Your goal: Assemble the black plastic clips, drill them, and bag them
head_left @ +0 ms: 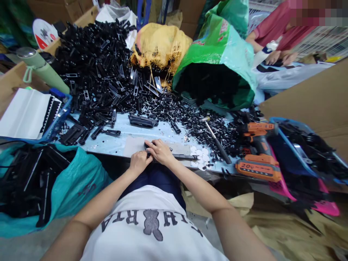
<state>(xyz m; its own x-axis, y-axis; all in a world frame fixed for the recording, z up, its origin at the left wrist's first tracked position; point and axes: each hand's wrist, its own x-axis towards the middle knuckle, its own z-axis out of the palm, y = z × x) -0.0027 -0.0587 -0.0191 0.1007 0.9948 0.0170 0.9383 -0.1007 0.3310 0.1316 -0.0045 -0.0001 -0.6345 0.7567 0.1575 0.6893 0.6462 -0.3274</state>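
At the table's front edge, my left hand (pixel 139 161) and my right hand (pixel 160 151) are close together, fingers curled on a long black plastic part (pixel 185 156). Its narrow end points right, past my right wrist; my fingers hide most of the rest. Just right of it lie several white round discs (pixel 202 156). Beyond my hands a black plastic assembly (pixel 143 121) rests on the pale blue tabletop (pixel 114 142). A hammer (pixel 216 139) lies to the right among small black pieces.
Black parts (pixel 95 65) are heaped at the back left. An orange cordless drill (pixel 258 152) stands at the right beside a blue basket (pixel 296 145). A green sack (pixel 217 69) and yellow sack (pixel 163 45) sit behind. A teal bag (pixel 78 181) hangs front left. Another person's hands (pixel 281 57) are back right.
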